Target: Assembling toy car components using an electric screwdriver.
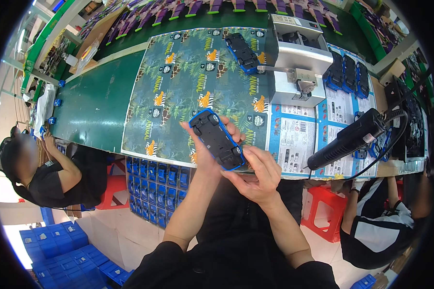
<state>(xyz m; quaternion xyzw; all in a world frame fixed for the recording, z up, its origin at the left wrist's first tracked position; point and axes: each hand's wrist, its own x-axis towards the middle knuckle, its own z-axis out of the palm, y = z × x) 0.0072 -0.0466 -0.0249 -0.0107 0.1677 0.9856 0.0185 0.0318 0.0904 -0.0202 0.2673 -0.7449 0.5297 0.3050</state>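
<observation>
The car [217,137], blue with a black underside turned up, is held above the near edge of the patterned sheet [178,86]. The left hand [205,153] cradles it from beneath, thumb along its left side and fingertips curling past its right side. The right hand [256,177] grips its near end, with thumb and fingers touching the near right corner.

Beyond them, on the sheet, a second car [243,54] lies underside up, just left of the metal machine [299,65], whose narrow arm reaches left toward it. To the right of the machine, more cars [349,74] lie side by side. A black tool [347,139] with a cord slants over the printed cards [294,137], its tip toward the near left.

The green table [94,103] stretches off to the left. Below its near edge stand stacked trays [157,185] of blue cars. Blue bins [67,260] sit at the near left. One co-worker [58,176] is seated on the left, another [378,229] on the right, near a red stool [323,212].
</observation>
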